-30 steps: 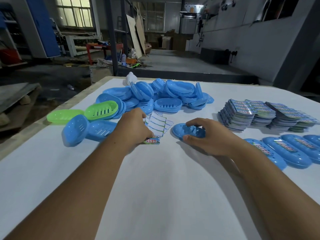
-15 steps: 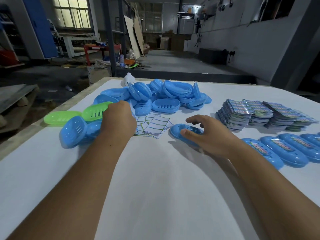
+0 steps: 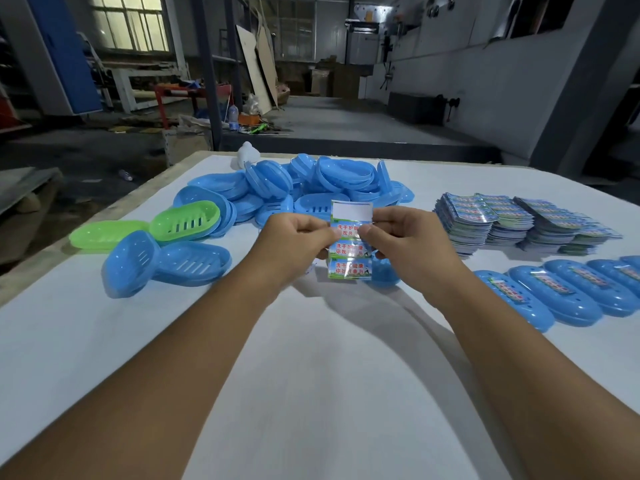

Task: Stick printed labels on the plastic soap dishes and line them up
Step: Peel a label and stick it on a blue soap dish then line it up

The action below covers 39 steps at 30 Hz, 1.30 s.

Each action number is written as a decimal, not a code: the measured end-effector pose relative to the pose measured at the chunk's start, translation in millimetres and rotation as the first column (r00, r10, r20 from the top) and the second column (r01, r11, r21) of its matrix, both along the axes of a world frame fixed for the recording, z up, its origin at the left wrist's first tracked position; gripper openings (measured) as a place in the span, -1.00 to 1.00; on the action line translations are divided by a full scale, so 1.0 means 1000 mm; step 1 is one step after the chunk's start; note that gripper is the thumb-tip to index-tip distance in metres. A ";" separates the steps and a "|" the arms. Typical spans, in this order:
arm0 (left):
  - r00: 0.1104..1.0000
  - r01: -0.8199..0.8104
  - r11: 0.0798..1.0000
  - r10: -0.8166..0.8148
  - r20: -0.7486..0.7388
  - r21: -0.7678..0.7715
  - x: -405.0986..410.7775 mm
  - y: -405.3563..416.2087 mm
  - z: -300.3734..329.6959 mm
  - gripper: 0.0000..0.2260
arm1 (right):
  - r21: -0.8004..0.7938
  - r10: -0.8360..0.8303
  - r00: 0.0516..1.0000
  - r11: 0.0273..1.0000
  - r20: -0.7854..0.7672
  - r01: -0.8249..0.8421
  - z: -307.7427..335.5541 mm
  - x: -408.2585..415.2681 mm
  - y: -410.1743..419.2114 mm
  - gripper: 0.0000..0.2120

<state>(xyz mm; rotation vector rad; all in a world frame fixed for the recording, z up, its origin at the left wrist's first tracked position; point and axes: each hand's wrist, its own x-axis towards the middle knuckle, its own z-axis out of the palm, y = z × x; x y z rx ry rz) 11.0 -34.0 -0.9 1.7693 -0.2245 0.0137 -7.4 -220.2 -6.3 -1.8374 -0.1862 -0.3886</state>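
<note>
A label sheet [image 3: 349, 268] with printed stickers and a blank top strip is held up over the table's middle. My left hand [image 3: 289, 245] pinches its left edge, and my right hand [image 3: 410, 245] pinches a sticker on its right side. Behind and below the sheet lies a blue soap dish [image 3: 384, 271], partly hidden. A heap of blue soap dishes [image 3: 311, 181] fills the far middle of the table. A row of labelled blue dishes [image 3: 561, 296] runs along the right.
Two green dishes [image 3: 187, 221] and two loose blue ones [image 3: 190, 265] lie at the left. Stacks of label sheets [image 3: 519, 223] stand at the far right. The white table [image 3: 329, 375] has its left edge [image 3: 86, 233] close by the dishes. A white object [image 3: 246, 154] stands at the far edge.
My left hand came back from the left dishes and lifted a label sheet. My right hand left the blue dish and joined it on the sheet.
</note>
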 end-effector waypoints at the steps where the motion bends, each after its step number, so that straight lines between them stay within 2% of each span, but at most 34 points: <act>1: 1.000 -0.023 1.000 0.023 0.008 0.019 0.001 0.002 0.001 -0.90 | -0.003 -0.001 1.000 1.000 0.001 0.001 0.000 0.000 -0.001 -0.80; 4: 0.998 -0.052 0.997 0.050 0.025 0.057 0.003 0.005 0.001 -0.82 | -0.010 0.007 1.000 1.000 -0.004 -0.007 0.001 0.001 -0.001 -0.78; 11: 0.997 -0.034 0.993 0.026 0.075 0.112 0.003 0.004 -0.002 -0.79 | -0.047 -0.023 0.999 0.999 -0.029 0.021 0.001 -0.001 0.000 -0.82; 12: 0.996 -0.034 0.993 0.025 0.084 0.112 0.003 0.004 -0.003 -0.79 | -0.061 -0.043 0.998 0.997 -0.045 0.040 0.001 -0.001 0.000 -0.88; 15: 0.994 -0.027 0.996 0.018 0.108 0.089 0.003 0.001 -0.005 -0.81 | -0.186 -0.188 0.981 0.967 -0.046 0.176 -0.001 0.001 0.000 -0.72; 17: 0.991 -0.023 0.997 0.013 0.133 0.072 0.003 -0.001 -0.008 -0.81 | -0.248 -0.252 0.967 0.936 0.015 0.248 -0.001 0.000 0.001 -0.76; 23: 0.977 0.008 0.997 -0.026 0.214 0.082 0.000 -0.007 -0.012 -0.86 | -0.139 -0.033 0.999 0.990 -0.011 0.031 0.001 -0.011 0.008 -0.80; 27: 0.974 0.000 0.995 -0.022 0.227 0.096 0.001 -0.009 -0.014 -0.86 | -0.112 -0.062 0.996 0.992 -0.058 0.055 0.002 -0.009 0.009 -0.83; 31: 0.975 -0.135 0.982 0.108 0.197 0.134 0.005 -0.005 -0.014 -0.82 | -0.116 -0.124 0.988 0.987 -0.094 0.113 0.004 -0.008 0.004 -0.78; 33: 0.952 -0.258 0.942 0.210 0.223 0.214 0.009 0.001 -0.013 -0.80 | -0.105 -0.149 0.981 0.985 -0.124 0.137 0.005 -0.007 -0.001 -0.78; 35: 0.911 -0.383 0.861 0.292 0.291 0.335 0.014 0.008 -0.011 -0.80 | -0.101 -0.165 0.975 0.983 -0.148 0.151 0.005 -0.006 -0.004 -0.77; 39: 0.862 -0.500 0.675 0.330 0.384 0.543 0.021 0.018 -0.012 -0.80 | -0.123 -0.185 0.969 0.978 -0.161 0.167 0.005 -0.005 -0.005 -0.81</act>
